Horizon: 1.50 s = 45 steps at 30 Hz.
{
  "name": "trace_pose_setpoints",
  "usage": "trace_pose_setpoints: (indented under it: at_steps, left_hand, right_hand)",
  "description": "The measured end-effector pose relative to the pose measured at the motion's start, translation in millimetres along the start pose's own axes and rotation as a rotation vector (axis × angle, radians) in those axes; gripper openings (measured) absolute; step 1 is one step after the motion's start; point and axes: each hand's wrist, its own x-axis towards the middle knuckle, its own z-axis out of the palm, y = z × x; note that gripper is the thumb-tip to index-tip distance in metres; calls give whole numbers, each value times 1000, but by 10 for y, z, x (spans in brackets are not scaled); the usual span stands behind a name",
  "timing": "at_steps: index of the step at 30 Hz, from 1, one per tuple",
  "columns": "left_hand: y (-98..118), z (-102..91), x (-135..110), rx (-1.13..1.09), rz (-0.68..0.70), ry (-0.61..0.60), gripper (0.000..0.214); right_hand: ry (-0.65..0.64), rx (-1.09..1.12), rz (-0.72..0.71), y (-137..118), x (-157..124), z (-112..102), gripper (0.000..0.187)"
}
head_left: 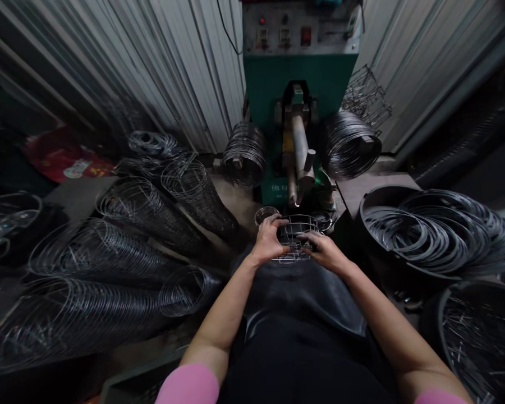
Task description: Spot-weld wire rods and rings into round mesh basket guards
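Observation:
A small round wire basket sits in front of me, just below the electrode arm of a green welding machine. My left hand grips the basket's left rim with curled fingers. My right hand holds its right side, fingers closed on the wires. Both forearms reach forward over my dark apron.
Stacks of finished wire baskets lie in long rows on the left. A black tub of wire rings stands at right, another tub with short wires below it. Wire coils flank the machine. Corrugated metal walls stand behind.

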Motion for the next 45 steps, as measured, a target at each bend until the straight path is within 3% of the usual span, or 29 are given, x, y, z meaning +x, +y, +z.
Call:
trace_pose_setpoints:
  at_steps: [15, 23, 30, 36, 38, 41, 45]
  left_hand:
    - [-214, 11, 246, -30, 29, -20, 75]
    - [-310, -6, 554, -62, -12, -57, 74]
    - [-293, 51, 601, -63, 17, 3, 71]
    - [-256, 55, 726, -5, -91, 53, 69]
    - [-284, 76, 749, -30, -92, 52, 68]
    - [-342, 109, 783, -39, -93, 74, 71]
    - [-403, 117, 890, -21, -119, 121, 70]
  right_hand:
    - [51, -48, -74, 128, 226, 45, 19]
    - [92, -120, -86, 240, 502, -59, 16]
    - [173, -140, -2, 276, 495, -21, 17]
    - [251, -125, 91, 299, 604, -24, 19]
    - [366, -55, 140, 277, 543, -31, 22]
    - [549, 125, 351, 294, 313, -2, 33]
    - [564, 331, 548, 448, -161, 194, 30]
